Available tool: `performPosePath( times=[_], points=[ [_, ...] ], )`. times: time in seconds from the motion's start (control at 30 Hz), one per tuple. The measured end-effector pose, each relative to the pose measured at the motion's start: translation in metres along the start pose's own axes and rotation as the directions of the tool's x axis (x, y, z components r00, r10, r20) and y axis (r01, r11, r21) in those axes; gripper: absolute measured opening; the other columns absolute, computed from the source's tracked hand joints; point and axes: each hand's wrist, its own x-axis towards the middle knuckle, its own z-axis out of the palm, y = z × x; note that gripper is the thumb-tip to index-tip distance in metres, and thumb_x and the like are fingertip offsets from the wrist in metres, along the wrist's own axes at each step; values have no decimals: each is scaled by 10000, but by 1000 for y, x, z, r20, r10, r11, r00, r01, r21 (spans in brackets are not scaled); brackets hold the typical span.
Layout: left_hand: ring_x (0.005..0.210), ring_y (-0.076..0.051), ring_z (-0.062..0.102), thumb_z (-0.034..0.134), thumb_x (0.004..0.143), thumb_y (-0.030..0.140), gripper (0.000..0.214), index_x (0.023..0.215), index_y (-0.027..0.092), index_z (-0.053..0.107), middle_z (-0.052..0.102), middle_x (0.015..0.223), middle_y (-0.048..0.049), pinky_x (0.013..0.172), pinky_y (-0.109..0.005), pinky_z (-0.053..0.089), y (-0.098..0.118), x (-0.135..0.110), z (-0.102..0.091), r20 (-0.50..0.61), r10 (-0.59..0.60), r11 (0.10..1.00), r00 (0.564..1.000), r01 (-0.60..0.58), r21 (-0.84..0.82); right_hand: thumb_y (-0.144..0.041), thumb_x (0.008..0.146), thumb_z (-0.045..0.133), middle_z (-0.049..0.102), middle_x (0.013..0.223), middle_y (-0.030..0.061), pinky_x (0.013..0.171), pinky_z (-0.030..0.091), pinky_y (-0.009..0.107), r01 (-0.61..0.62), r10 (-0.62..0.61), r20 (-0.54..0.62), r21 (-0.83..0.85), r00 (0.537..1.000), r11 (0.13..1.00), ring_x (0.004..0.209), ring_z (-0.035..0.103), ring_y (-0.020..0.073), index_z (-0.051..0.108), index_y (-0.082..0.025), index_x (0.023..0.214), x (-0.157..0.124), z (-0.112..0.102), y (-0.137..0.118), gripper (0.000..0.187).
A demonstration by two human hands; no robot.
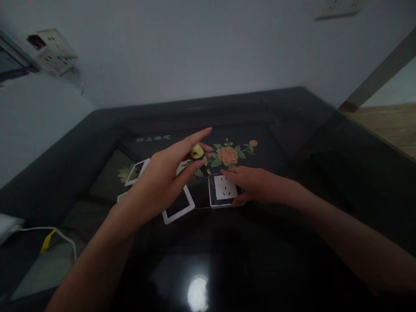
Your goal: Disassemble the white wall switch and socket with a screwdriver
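My left hand (169,169) is closed around a short yellow-and-black screwdriver (196,151), its yellow butt end facing up and its lower part mostly hidden by my fingers. The tool slants down towards the upper left corner of a white wall socket (225,187) lying face up on the dark table. My right hand (247,184) grips that socket by its right side, fingers over the upper edge and thumb at the lower edge. A white rectangular frame (190,199) lies just left of the socket, partly behind my left hand.
Another white frame (138,172) lies farther left on the glossy black table (201,242), which has a printed flower (227,155). A white cable (63,235) with a yellow tag (48,241) lies at the left. Wall sockets (55,54) are mounted at the upper left.
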Motion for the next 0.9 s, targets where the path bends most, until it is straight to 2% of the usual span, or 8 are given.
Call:
performPosePath(
  times=[0.1, 0.17, 0.37, 0.43, 0.57, 0.67, 0.77, 0.9],
  points=[
    [947, -203, 652, 617, 901, 227, 322, 1221, 216, 586, 680, 1067, -43, 876, -317, 516, 1, 2, 9, -154, 51, 983, 987, -22, 185, -344, 763, 755, 557, 1366, 237, 903, 516, 482, 2, -2, -3, 0, 1000, 1000, 1189, 576, 381, 377, -67, 1462, 1, -1, -1, 842],
    [907, -194, 644, 608, 910, 231, 230, 1139, 204, 612, 666, 1016, -42, 834, -305, 524, 2, 4, 14, -178, 84, 968, 981, -38, 247, -333, 760, 760, 550, 1373, 243, 905, 518, 486, 6, -6, -3, 2, 1000, 1000, 1202, 567, 384, 375, -56, 1461, 1, -1, -2, 847],
    [1184, -222, 583, 506, 941, 160, 542, 1453, 215, 336, 609, 1284, -95, 1013, -358, 464, 7, -4, 2, 41, 74, 997, 996, -75, 19, -361, 767, 747, 536, 1388, 246, 924, 501, 517, 21, -21, -18, 11, 1000, 1000, 1227, 545, 396, 383, -69, 1459, 0, 1, 1, 836],
    [1191, -221, 588, 509, 937, 147, 575, 1468, 256, 319, 615, 1295, -74, 1028, -361, 457, 8, -6, -2, 93, 94, 996, 991, -93, -7, -365, 765, 748, 534, 1394, 239, 930, 498, 510, 29, -29, -21, 16, 999, 999, 1235, 541, 390, 389, -81, 1458, 0, 1, 1, 831],
    [1035, -205, 649, 617, 893, 166, 382, 1255, 247, 525, 662, 1156, -36, 914, -315, 518, 7, -2, 8, -79, 91, 984, 993, -77, 160, -356, 760, 755, 555, 1371, 234, 918, 509, 495, 32, -31, -23, 19, 999, 999, 1222, 554, 383, 396, -84, 1454, 0, 0, 0, 827],
    [936, -193, 653, 628, 891, 183, 191, 1073, 214, 580, 666, 1025, -33, 827, -295, 534, 6, 2, 18, -156, 110, 970, 982, -71, 234, -352, 758, 760, 556, 1367, 239, 924, 509, 493, 28, -28, -19, 20, 999, 999, 1227, 550, 387, 392, -76, 1455, 0, 0, -1, 836],
    [1034, -216, 633, 595, 905, 188, 308, 1207, 201, 532, 641, 1142, -71, 901, -342, 523, 7, -1, 13, -84, 83, 983, 993, -67, 170, -354, 762, 761, 522, 1403, 248, 957, 489, 493, 25, -25, -16, 19, 1000, 1000, 1261, 523, 387, 379, -73, 1461, -1, 0, -1, 845],
    [1232, -230, 560, 522, 924, 146, 595, 1469, 240, 304, 565, 1359, -96, 1029, -375, 465, 8, -8, -5, 105, 95, 995, 990, -95, -10, -347, 772, 752, 504, 1422, 246, 966, 481, 489, 20, -20, -12, 14, 1000, 1000, 1282, 505, 385, 383, -76, 1458, -1, 1, -1, 825]
  ],
)
